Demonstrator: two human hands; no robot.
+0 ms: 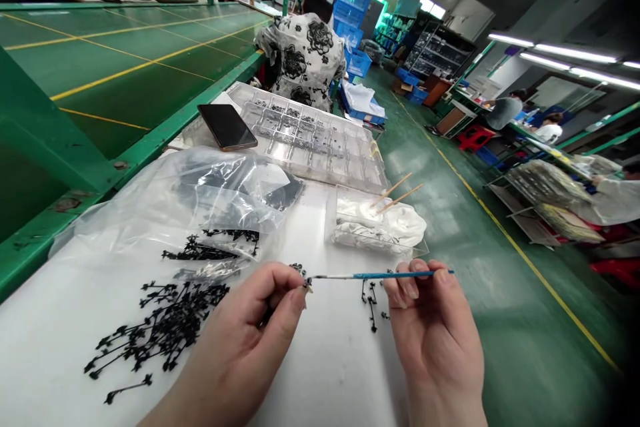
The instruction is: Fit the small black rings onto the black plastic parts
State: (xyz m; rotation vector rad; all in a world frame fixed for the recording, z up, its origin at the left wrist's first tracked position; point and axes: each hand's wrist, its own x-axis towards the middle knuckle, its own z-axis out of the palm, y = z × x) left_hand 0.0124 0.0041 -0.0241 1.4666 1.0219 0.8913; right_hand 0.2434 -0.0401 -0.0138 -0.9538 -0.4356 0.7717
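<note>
My left hand [255, 333] is closed in a pinch on a small dark part [307, 283], mostly covered by the fingertips. Between the fingers and thumb of my right hand [435, 333] is a thin blue paintbrush [380, 275], held level. Its tip points left and reaches the small part, though I cannot tell whether it touches. Left of my left hand lies a loose pile of black stemmed pieces [175, 320] on the white tabletop [330, 373]. A few more black pieces [371, 307] lie beside my right hand.
Beyond my hands are a clear box of white cloth [380, 220] with two wooden sticks, a plastic bag [225, 187], a phone [227, 127] and a compartment tray [305, 140]. A green metal frame [135, 167] borders the left. Ahead sits a person in a patterned top [305, 57].
</note>
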